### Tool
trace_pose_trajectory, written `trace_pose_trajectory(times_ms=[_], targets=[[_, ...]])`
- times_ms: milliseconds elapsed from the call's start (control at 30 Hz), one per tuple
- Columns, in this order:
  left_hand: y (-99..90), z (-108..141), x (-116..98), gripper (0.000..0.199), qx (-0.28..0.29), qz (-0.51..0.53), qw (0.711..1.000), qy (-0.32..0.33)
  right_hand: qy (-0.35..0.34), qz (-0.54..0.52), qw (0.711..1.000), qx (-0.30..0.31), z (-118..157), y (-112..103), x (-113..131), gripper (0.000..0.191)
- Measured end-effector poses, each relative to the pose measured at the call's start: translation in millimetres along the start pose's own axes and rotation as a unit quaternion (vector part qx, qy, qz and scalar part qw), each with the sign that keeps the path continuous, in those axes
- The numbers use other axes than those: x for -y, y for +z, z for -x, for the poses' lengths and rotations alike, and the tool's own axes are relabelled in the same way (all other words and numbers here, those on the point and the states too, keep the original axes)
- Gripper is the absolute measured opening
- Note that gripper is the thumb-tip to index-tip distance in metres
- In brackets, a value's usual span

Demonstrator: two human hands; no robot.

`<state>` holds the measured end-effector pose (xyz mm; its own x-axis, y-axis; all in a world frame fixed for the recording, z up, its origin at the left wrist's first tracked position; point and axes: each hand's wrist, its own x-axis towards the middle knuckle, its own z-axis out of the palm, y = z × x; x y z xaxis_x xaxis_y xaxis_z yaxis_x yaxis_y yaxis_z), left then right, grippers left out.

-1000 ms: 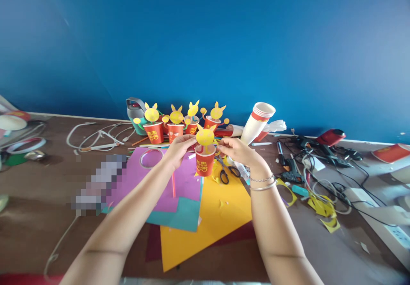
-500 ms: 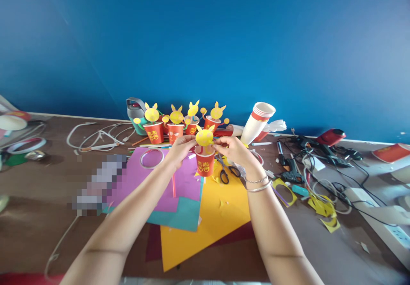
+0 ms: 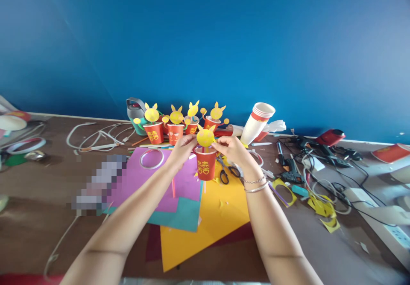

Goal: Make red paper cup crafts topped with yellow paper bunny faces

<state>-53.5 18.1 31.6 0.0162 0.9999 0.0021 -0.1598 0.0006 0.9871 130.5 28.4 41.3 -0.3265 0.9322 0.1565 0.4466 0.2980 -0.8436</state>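
The brown table (image 3: 38, 234) carries coloured sheets (image 3: 221, 221), a white cable (image 3: 103, 147) — and a power strip (image 3: 381, 225).

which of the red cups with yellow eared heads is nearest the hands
The front cup, between the left hand and the right hand. The other four yellow-headed cups stand farther back, near the blue wall.

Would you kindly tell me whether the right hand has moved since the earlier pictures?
Yes: the right hand has shifted slightly to the left since the first picture, farther from the black glue gun.
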Motion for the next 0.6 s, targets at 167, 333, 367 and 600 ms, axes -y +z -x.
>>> trace_pose_trajectory(times_ms=[167,333,367,600], targets=[[-1.0,-3.0,7.1,0.034,-0.029,0.031,0.999,-0.007,0.038,0.002,0.999,-0.013,-3.1,-3.2,-8.8,0.035],[-1.1,-3.9,12.5,0.036,-0.065,0.07,0.995,0.029,0.054,0.002,0.998,-0.026,-1.9,-7.2,-6.3,0.036],[-1.0,-3.7,13.0,0.035,-0.077,0.077,0.993,0.035,0.057,0.0,0.998,-0.027,-1.6,-7.6,-5.8,0.037],[-1.2,0.3,12.8,0.029,-0.047,0.032,0.994,0.095,0.088,-0.025,0.996,-0.022,-3.5,-7.1,-10.1,0.027]])
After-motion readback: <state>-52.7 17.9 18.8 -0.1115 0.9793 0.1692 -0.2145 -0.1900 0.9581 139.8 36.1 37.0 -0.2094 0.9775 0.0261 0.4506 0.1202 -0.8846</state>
